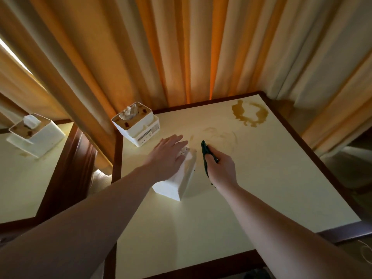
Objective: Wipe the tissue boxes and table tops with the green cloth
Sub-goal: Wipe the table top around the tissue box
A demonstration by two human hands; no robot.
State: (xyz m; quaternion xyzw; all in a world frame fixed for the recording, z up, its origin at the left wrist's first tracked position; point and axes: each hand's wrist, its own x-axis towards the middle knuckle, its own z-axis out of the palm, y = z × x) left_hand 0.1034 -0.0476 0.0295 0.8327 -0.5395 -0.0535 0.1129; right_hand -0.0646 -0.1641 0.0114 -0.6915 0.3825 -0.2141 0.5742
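Head view, from the left: a tissue box [37,133] with brown spots stands on the side table [20,178], and a second spotted box [138,123] sits at the main table's [261,188] far-left corner. At centre a third box [177,178] lies tipped, its long axis running away from the person; the left hand [168,156] presses on it with straight fingers. Just right of it, the right hand [221,166] clenches the green cloth [206,156], touching the table. A brown spill [249,113] lies beyond, far right.
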